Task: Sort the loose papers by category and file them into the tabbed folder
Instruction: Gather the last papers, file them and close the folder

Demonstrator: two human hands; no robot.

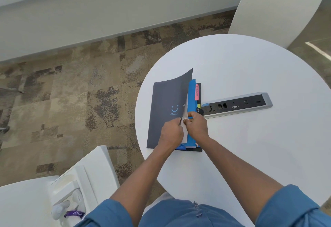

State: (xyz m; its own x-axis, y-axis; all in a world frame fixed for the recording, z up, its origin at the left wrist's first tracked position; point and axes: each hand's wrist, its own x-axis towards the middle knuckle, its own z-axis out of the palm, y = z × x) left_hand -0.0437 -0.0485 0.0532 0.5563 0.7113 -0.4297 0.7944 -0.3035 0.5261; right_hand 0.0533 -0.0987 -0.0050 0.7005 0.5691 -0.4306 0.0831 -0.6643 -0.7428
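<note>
A dark grey folder with a blue smiley print lies at the left edge of the round white table. Its front cover is lifted and curls upward. Inside show blue dividers, a pink handwritten tab and a small yellow tab. My left hand grips the cover's right edge near its lower part. Beside it, my right hand pinches white paper sheets standing between the cover and the dividers. How far the sheets reach into the folder is hidden by my hands.
A grey power and data socket strip is set into the table right of the folder. A white chair stands behind the table. A white seat at lower left carries a white device with a purple strap. Patterned carpet lies on the left.
</note>
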